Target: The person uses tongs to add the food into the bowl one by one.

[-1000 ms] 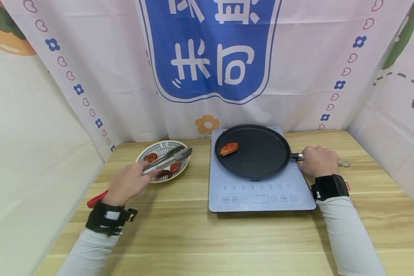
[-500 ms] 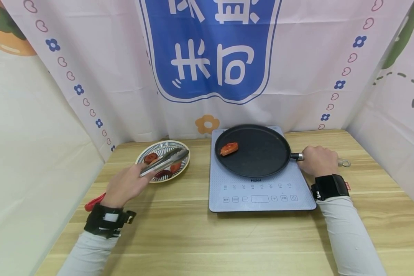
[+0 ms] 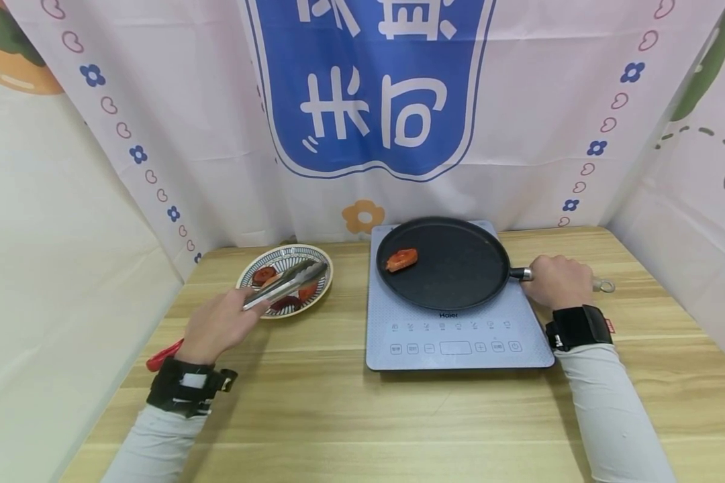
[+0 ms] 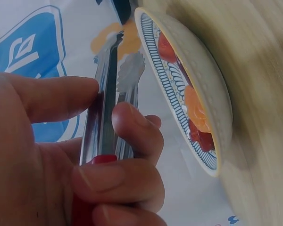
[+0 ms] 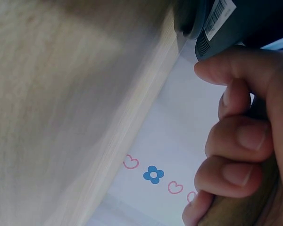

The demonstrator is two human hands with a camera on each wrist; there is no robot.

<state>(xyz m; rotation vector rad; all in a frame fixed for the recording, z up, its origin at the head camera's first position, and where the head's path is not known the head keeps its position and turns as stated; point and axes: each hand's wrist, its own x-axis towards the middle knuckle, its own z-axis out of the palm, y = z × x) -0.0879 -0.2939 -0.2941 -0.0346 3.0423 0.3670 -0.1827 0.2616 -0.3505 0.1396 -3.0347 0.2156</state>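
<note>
In my left hand (image 3: pixel 223 325) I grip metal tongs (image 3: pixel 290 282) with red handles; their tips hover over a patterned plate (image 3: pixel 321 258) at the left. The left wrist view shows the tongs' two arms a little apart, with nothing between the tips. Several reddish and orange food pieces (image 4: pixel 196 108) lie in the plate. My right hand (image 3: pixel 558 280) holds the handle (image 3: pixel 598 285) of a flat black pan (image 3: pixel 453 268), its fingers curled round it. One reddish-orange food piece (image 3: pixel 401 260) lies at the pan's left side.
Beneath the pan is a light grey induction cooktop (image 3: pixel 459 359) with touch buttons along its front. Both stand on a wood-grain table (image 3: pixel 314 402). A printed white cloth (image 3: pixel 217 134) hangs behind the table, and pale cloth walls close off both sides.
My left hand and the tongs have shifted slightly left and down over the plate, and the tongs' tips look closer together. The right hand and pan have stayed in place.
</note>
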